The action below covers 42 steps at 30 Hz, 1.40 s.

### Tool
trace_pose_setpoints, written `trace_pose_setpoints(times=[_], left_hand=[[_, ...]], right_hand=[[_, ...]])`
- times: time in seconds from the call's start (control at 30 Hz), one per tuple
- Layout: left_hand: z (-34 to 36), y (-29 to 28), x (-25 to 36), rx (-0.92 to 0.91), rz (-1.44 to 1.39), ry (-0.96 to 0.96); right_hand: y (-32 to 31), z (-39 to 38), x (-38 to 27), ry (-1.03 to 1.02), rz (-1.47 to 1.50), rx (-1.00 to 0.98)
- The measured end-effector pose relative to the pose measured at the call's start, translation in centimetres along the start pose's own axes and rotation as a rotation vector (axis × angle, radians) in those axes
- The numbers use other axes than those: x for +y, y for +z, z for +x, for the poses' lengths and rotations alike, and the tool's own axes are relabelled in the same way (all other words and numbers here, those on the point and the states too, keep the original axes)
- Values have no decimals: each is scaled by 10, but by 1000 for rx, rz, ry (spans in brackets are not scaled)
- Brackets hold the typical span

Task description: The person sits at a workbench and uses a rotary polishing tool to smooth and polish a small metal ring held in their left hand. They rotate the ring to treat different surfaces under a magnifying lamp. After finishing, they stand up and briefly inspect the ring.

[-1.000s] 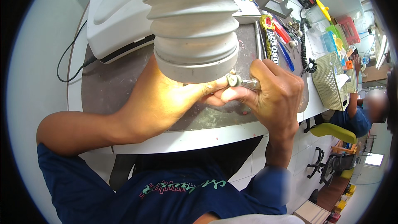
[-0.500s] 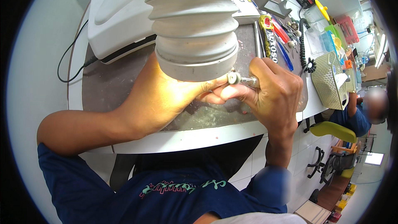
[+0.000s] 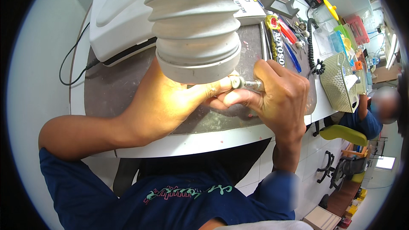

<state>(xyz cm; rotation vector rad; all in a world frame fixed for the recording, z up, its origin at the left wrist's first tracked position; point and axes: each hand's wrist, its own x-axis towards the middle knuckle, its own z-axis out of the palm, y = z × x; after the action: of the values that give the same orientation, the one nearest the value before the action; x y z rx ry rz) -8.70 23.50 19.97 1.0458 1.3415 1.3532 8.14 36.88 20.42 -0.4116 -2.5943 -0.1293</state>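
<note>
Under the mouth of a ribbed white hose [image 3: 194, 25], my left hand [image 3: 166, 98] is in bright light, its thumb stretched toward the right. Its fingers are closed in a pinch, but whatever lies between them is hidden by the thumb and the tool. My right hand [image 3: 283, 96] grips a slim metal rotary handpiece [image 3: 254, 85] with a small round tip [image 3: 237, 82]. That tip sits right at the end of my left thumb. The fingertips of both hands are close together, over a dusty grey mat [image 3: 115, 93].
A white machine [image 3: 123, 17] with a black cord stands at the left. Toward the right lie a yellow and black tube [image 3: 276, 38], pens, small burs and a coiled cord [image 3: 311, 44]. Beyond are a perforated basket [image 3: 338, 83] and a person [image 3: 370, 115] seated near a chair.
The hose appears slightly farther left in the picture. Both hands hold nearly the same pose, and the handpiece tip has shifted a little to the left.
</note>
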Motion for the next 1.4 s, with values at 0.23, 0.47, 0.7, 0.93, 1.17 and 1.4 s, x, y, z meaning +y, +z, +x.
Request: trace_pose_setpoints(times=[0.23,0.47,0.7,0.93,1.17,1.4], left_hand=[[1,0,3,-8,-29,-86],[1,1,-5,-29,-299,-84],[1,2,-4,-27,-253,-54],[2,-6,-9,-120,-200,3],[2,-1,-6,-110,-198,-5],[5,-3,-3,-143,-28,6]], right_hand=[[0,-1,0,50,66,-2],[-6,-4,11,196,72,89],[-10,-2,24,370,177,187],[-3,-5,40,356,34,144],[-4,-10,51,475,24,42],[-3,-18,60,454,14,149]])
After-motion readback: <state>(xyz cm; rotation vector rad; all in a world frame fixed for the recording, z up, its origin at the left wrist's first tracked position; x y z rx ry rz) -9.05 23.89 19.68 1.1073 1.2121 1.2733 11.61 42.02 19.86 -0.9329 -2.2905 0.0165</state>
